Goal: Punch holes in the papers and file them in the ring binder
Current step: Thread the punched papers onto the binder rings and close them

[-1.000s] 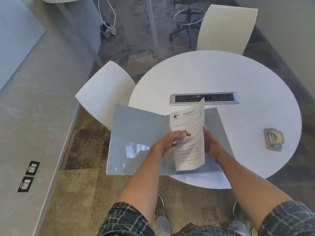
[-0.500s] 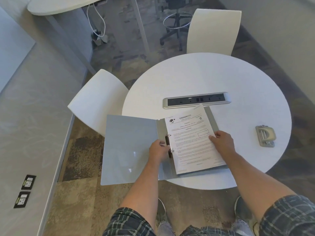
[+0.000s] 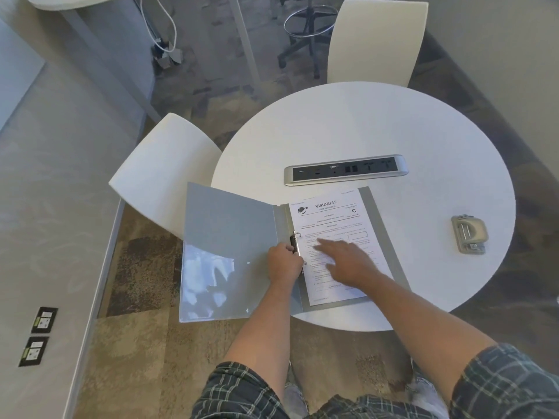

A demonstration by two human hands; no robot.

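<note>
Filing step: left hand (image 3: 284,263) pinching ring mech. (image 3: 295,244); right hand (image 3: 348,261) flat, open on papers (image 3: 332,225); next, prob. snap rings shut.

The round surface (image 3: 393,125) is plain white, as are the two chairs, one far (image 3: 376,40) and one at the left (image 3: 163,176). The open ring binder (image 3: 227,237) is grey, with a glossy clear pocket catching pale reflections. The paper (image 3: 329,225) is white with black print. The power strip (image 3: 346,170) is silver with a black inset. The hole punch (image 3: 469,234) is dull grey metal. The sleeves (image 3: 508,385) are dark green plaid. The carpet (image 3: 139,343) is mottled brown and tan.
</note>
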